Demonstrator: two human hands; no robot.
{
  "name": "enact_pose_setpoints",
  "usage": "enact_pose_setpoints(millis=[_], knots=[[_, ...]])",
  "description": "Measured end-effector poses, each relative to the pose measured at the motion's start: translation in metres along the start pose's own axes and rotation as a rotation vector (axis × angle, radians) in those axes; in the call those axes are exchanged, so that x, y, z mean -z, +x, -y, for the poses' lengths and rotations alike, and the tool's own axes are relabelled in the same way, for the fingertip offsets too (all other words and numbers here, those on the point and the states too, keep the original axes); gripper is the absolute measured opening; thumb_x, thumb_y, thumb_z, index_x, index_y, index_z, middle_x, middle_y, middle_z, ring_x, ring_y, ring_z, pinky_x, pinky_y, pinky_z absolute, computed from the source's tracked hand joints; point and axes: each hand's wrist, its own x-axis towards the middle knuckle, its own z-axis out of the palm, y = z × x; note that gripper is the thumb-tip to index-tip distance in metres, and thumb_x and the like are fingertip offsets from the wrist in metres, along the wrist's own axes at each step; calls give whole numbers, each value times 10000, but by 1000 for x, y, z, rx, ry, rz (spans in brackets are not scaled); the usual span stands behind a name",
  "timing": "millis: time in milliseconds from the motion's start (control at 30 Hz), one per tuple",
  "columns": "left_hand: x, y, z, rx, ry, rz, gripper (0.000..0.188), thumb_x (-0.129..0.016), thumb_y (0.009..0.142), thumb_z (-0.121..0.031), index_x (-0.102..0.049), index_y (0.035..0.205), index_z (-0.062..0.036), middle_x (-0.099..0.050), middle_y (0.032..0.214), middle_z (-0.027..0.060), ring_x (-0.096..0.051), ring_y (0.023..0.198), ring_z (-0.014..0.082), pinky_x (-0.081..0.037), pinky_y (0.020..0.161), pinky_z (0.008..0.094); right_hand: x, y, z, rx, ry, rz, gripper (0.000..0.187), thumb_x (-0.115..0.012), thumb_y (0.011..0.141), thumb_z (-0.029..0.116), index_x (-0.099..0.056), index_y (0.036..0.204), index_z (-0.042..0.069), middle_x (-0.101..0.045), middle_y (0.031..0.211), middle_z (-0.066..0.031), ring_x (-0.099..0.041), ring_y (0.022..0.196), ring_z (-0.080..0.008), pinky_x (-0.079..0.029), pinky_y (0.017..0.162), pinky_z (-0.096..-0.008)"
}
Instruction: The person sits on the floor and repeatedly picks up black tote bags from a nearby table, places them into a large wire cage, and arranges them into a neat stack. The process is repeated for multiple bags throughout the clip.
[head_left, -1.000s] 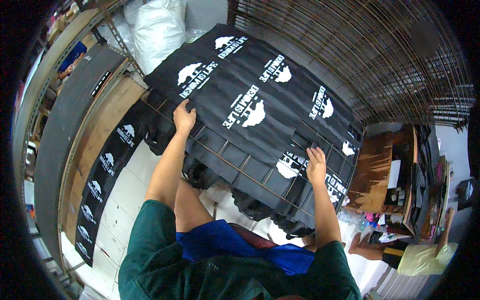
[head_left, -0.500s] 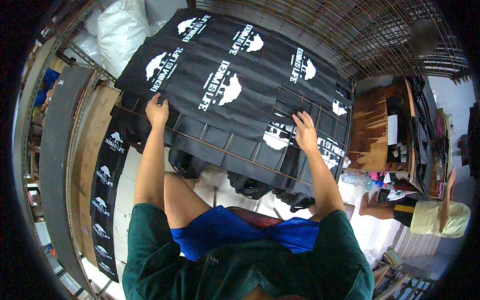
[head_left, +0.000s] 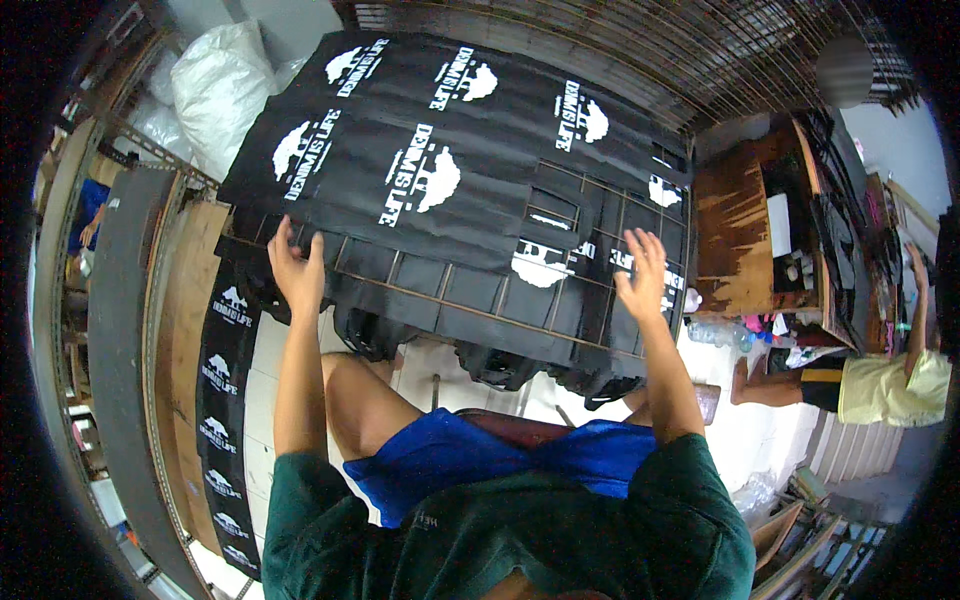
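Black sheets with white printed animal shapes and lettering (head_left: 362, 160) lie flat over a rusty wire grid (head_left: 470, 302), covering its far and left parts. My left hand (head_left: 297, 272) is by the sheet's near left edge, fingers and thumb apart, holding nothing. Over the right side of the grid is my right hand (head_left: 645, 278), open with its fingers spread and nothing in it. Whether its fingertips touch the surface below, I cannot tell. More black material with white print shows beneath the bars around it.
Bunched black material (head_left: 495, 368) hangs below the grid's near edge. A printed black strip (head_left: 222, 420) runs down the left, beside a shelf rack. White plastic sacks (head_left: 222, 85) are at the back left. A wooden cabinet (head_left: 735, 230) and a person in yellow (head_left: 885, 390) are on the right.
Both hands have come away from the sheet's near edge, with the fingers spreading. My right hand has moved to the right, my left slightly left and nearer. The sheet stays flat.
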Motion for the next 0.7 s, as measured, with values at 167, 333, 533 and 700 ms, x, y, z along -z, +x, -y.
enact_pose_setpoints(millis=[167,333,533,700], knots=[[47,-113,-101,148,-100,423,532,-661,768,-96,-454,1253,-35,-523,980,43,-509,817,109,-439,683,243,114,-49,-42,-226,152,-323,556,-529,700,18,-477,1253,34,-525,1184,-136,-517,1040,-246,-407,916,-360],[44,-259,-119,172,-513,863,525,-694,757,-100,-463,1221,-15,-571,787,17,-531,679,92,-447,629,242,250,-63,-100,-482,374,-977,401,-533,874,89,-454,1265,50,-546,1059,-106,-556,895,-167,-468,774,-293],[29,-313,-126,221,-504,1167,520,-699,759,-89,-457,1207,16,-613,775,61,-537,620,83,-446,585,232,386,-74,-231,-535,1192,-1435,700,-515,861,454,-221,1329,25,-448,1212,-284,-529,1061,-380,-467,875,-450],[21,-309,-115,250,-458,1062,463,-693,766,-98,-486,1168,1,-615,784,73,-548,623,101,-453,591,241,419,-71,-283,-575,1629,-1509,994,-491,756,684,-65,1370,29,-215,1350,-356,-342,1216,-475,-347,995,-528]])
